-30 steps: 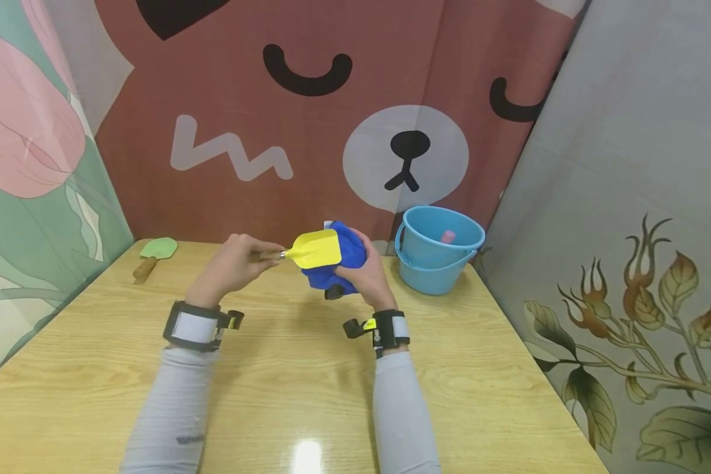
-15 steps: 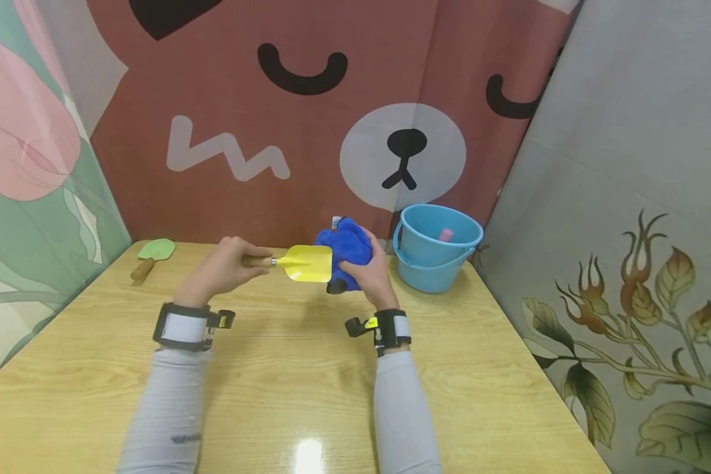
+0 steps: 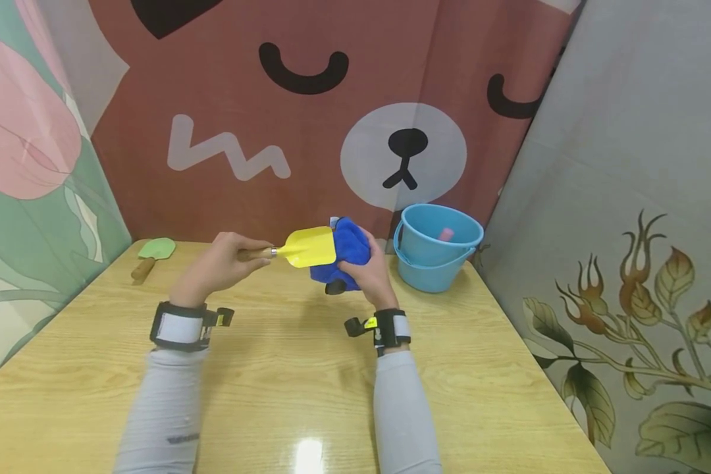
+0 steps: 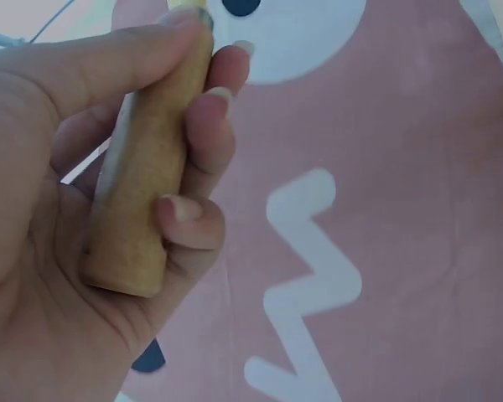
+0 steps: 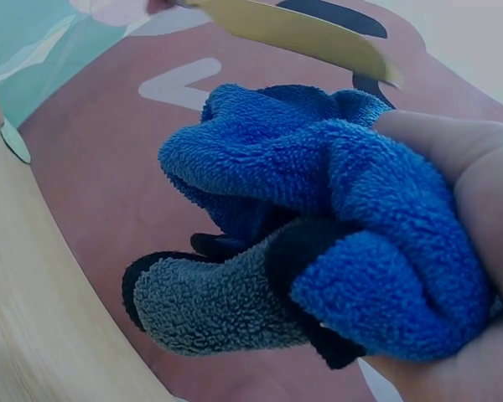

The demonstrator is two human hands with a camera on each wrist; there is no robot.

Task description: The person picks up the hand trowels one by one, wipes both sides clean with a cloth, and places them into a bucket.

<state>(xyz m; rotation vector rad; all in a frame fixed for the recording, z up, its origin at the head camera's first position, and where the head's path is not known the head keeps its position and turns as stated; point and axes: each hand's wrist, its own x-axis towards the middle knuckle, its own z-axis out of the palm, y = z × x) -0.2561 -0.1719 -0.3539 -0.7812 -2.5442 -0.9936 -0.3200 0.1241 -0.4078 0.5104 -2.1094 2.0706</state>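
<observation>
My left hand (image 3: pixel 222 266) grips the wooden handle (image 4: pixel 142 184) of a small yellow shovel (image 3: pixel 311 247), fingers curled round it. The shovel's blade points right, its tip in front of the cloth in the head view. In my right hand (image 3: pixel 374 273) a bunched blue towelling cloth (image 3: pixel 351 243) is held, with a grey and black part (image 5: pixel 218 301) hanging from it. The right wrist view shows the yellow blade (image 5: pixel 302 38) apart from the cloth, beyond it. Both hands are raised over the wooden table.
Light blue nested-looking buckets (image 3: pixel 432 273) stand at the table's back right, with a pink thing (image 3: pixel 446 234) inside. A green-bladed trowel with a wooden handle (image 3: pixel 144 268) lies at the back left. Printed curtains (image 3: pixel 225 204) hang behind the table (image 3: pixel 284 368).
The shovel blade swings down away from the cloth, then back up in front of it. My left hand has shifted slightly left. The right hand keeps holding the cloth, which has turned a little.
</observation>
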